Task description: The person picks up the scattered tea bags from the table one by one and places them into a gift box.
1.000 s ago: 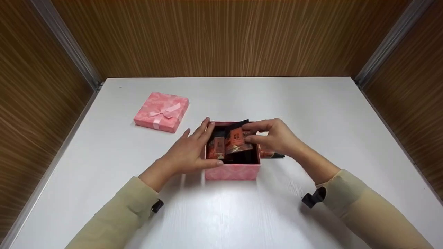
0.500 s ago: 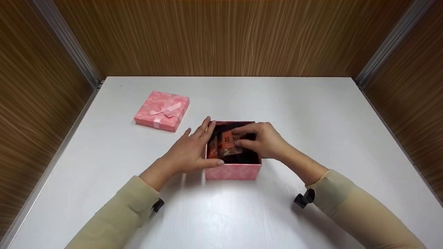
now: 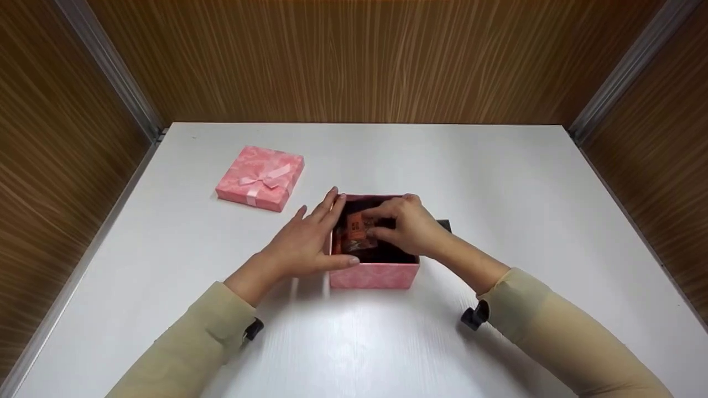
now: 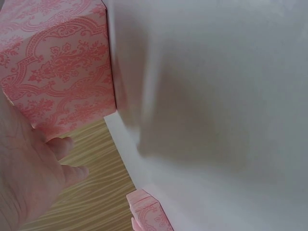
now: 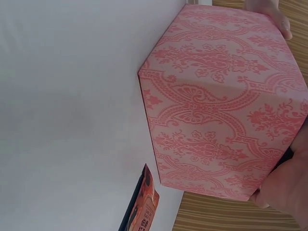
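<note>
A pink patterned gift box [image 3: 373, 276] stands uncovered on the white table. My left hand [image 3: 301, 246] rests against its left side with fingers extended over the rim and the thumb across the front edge. Inside the box, my right hand [image 3: 415, 229] pinches a small orange-and-black printed packet [image 3: 355, 226] between thumb and fingers. Part of another reddish packet shows to its left; the box's dark bottom is mostly hidden. The right wrist view shows the box's patterned walls [image 5: 207, 110] but not the pinched packet.
The pink lid [image 3: 260, 177] with a ribbon bow lies behind and left of the box. Right of the box is another black-and-orange packet [image 5: 144, 207], largely covered by the right forearm in the head view. Wood-grain panels [image 3: 354, 61] enclose the table.
My right hand has moved left and down into the box, carrying the packet from above the rim to the inside. The left hand stays at the box's left side.
</note>
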{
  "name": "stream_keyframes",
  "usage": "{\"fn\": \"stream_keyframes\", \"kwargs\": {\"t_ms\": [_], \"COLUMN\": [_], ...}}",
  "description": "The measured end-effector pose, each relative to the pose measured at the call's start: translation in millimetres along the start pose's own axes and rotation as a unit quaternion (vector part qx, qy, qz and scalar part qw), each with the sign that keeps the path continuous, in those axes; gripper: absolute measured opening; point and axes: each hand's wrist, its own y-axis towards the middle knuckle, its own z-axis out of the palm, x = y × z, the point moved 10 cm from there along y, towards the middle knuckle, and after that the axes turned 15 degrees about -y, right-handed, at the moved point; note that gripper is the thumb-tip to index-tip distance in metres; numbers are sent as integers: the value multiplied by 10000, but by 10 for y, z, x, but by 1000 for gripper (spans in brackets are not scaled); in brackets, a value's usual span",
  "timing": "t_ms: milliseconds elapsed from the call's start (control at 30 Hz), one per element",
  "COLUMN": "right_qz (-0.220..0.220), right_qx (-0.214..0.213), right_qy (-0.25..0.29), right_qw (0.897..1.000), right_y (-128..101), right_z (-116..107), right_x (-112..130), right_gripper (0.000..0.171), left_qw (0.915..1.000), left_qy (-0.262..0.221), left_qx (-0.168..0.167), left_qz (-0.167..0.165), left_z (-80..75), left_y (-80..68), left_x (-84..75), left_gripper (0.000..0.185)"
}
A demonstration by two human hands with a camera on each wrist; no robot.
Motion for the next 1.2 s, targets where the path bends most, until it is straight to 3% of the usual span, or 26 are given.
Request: {"fn": "stream_keyframes", "kwargs": {"t_ms": [667, 1200], "right_qz": [110, 59], "right_qx": [691, 913], "right_qy": [-1162, -1771], "right_qw": [9908, 9799], "right_y": [91, 78], "right_z": [162, 237], "right_x": [34, 47], "right_gripper": [38, 32], "left_qw": [10000, 9999], "left_qy": [9, 55], "left_qx": [-8, -58], "left_qz": [-6, 104], "left_z": [-3, -7], "left_y": [-6, -7], "left_x": [8, -20], "left_gripper": [124, 123]}}
